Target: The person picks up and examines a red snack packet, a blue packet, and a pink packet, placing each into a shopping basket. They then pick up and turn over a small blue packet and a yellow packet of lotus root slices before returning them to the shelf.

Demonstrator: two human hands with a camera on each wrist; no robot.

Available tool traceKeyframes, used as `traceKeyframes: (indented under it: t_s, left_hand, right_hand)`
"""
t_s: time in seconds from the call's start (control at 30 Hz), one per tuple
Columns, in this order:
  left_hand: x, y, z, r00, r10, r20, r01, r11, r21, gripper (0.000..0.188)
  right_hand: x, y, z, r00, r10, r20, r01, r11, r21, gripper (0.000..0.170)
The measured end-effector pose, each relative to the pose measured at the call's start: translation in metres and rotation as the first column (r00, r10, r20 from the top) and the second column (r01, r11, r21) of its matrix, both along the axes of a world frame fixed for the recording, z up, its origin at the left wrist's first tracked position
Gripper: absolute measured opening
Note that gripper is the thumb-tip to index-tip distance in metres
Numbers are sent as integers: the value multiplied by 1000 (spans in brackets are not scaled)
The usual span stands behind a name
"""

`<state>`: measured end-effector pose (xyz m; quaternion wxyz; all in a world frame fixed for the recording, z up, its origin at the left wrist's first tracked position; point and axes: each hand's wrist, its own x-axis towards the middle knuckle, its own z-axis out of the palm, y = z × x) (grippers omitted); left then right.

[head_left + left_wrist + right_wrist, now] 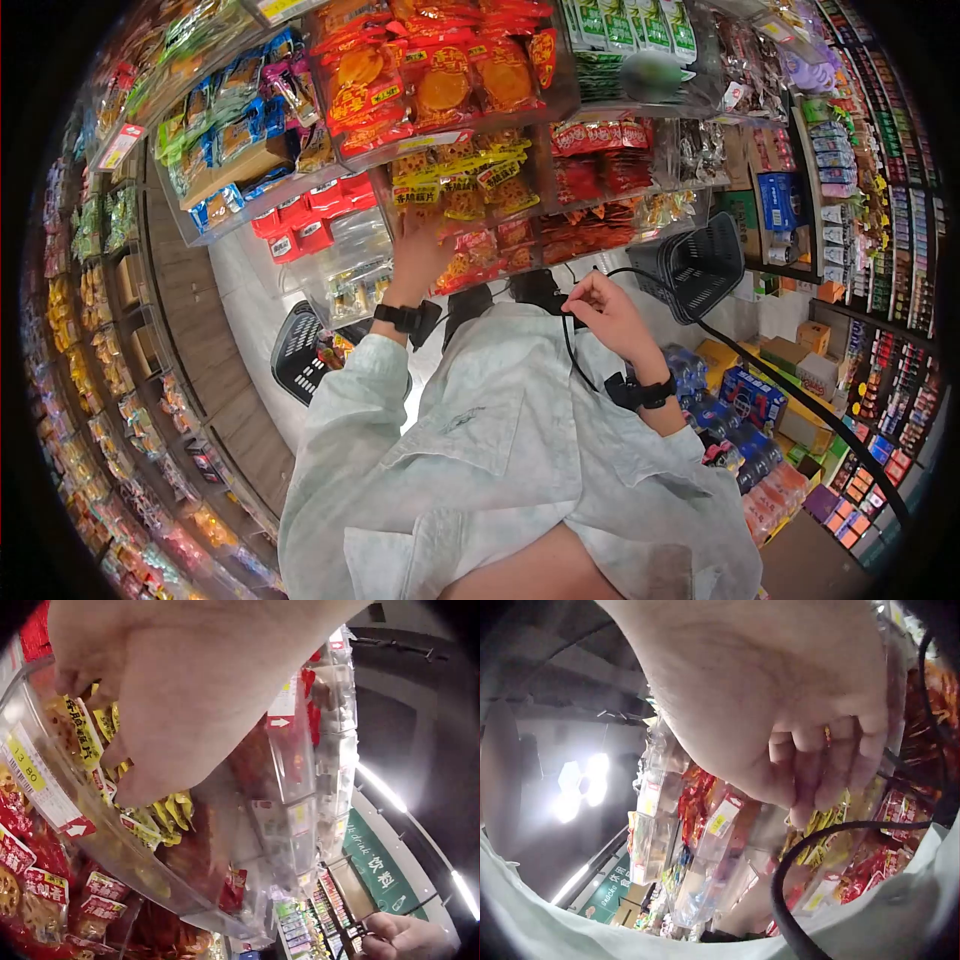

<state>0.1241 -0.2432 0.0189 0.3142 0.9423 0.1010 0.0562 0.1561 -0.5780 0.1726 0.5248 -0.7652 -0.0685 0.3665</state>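
Note:
At the clear bin of yellow snack packets (462,197) (174,814), my left hand (420,255) (172,697) reaches over the front wall, its fingers down among the packets. In the left wrist view its thumb and fingers stand apart with yellow packets between them; some fingertips are hidden. My right hand (612,318) (780,712) is raised in front of the shirt, fingers bent, pinching a thin black cable (572,350) (776,889). The left wrist view also shows this right hand (405,939) at the lower right.
Red snack packets (440,80) fill the bin above; more red packets (470,262) lie below. Black baskets (700,270) stand at both sides under the bins. Shelves (130,330) line the left, and bottle packs (715,415) and boxes stand at right. A thick black cable (790,385) crosses the right side.

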Motion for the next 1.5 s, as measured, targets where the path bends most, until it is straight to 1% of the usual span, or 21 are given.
traceKeyframes:
  t_s: [0.07,0.1,0.2,0.27,0.3,0.4,0.5,0.57,0.6,0.7,0.8,0.83,0.93,1.03,1.13,1.17,1.27,1.3,1.4,1.43,1.5]
  left_hand:
    - [9,2,-24,993,29,-114,-21,997,74,63]
    - [15,1,-26,985,47,-167,-29,993,114,65]
    - [29,-3,-28,943,58,-326,-27,995,98,62]
    - [31,-4,-54,949,93,-303,-50,988,146,59]
    - [33,-4,-54,951,109,-289,-61,983,171,58]
    - [31,3,-52,976,45,-213,-31,997,71,50]
    - [24,0,-49,996,93,6,-93,981,170,46]
    - [15,-5,-38,985,174,-8,-173,982,82,42]
    - [12,-10,-22,976,215,-19,-214,976,36,40]
    - [10,-37,49,970,238,42,-232,965,-121,34]
    - [12,-61,94,960,277,41,-234,874,-427,27]
    - [12,-64,99,977,210,39,-176,895,-410,28]
    - [14,-85,132,984,163,71,-110,871,-480,35]
    - [12,-104,136,987,148,59,-69,730,-680,45]
    - [9,-115,145,988,63,143,65,666,-743,51]
    - [6,-114,151,989,-36,141,123,724,-679,48]
    - [3,-111,153,971,-180,159,240,765,-598,46]
    - [2,-110,150,966,-191,173,258,717,-648,52]
    - [6,-104,156,899,-371,233,438,741,-509,48]
    - [6,-105,154,888,-388,249,459,704,-542,50]
    - [11,-106,158,841,-459,288,541,695,-473,49]
  right_hand:
    - [11,-6,0,1000,2,7,-2,1000,14,8]
    - [17,-9,0,1000,2,13,-2,1000,23,8]
    - [33,-15,-3,999,-19,27,16,996,92,7]
    - [44,-20,-4,999,-16,32,11,992,125,7]
    - [49,-22,-5,999,-14,35,9,990,143,7]
    - [66,-28,-5,999,-5,34,-1,987,161,7]
    - [80,-31,-3,999,-2,46,-7,982,191,7]
    - [88,-31,-5,999,4,39,-11,979,202,7]
    - [91,-31,-6,999,8,34,-15,978,206,8]
    - [98,-22,-5,998,51,23,-55,977,205,7]
    - [97,-8,-2,997,79,-7,-75,967,244,10]
    - [97,-2,0,995,100,20,-102,970,222,12]
    - [91,16,9,987,145,64,-153,976,158,17]
    - [83,31,22,986,165,16,-166,976,139,23]
    - [70,39,24,988,152,-10,-149,980,133,25]
    - [64,39,19,990,142,15,-143,979,146,29]
    - [46,37,19,999,-6,37,2,995,104,34]
    - [41,36,19,998,-57,5,56,988,147,39]
    - [25,22,21,996,-40,-77,44,998,51,42]
    - [19,20,27,999,-41,-30,42,999,21,40]
    - [7,12,26,994,-85,-67,89,994,59,41]
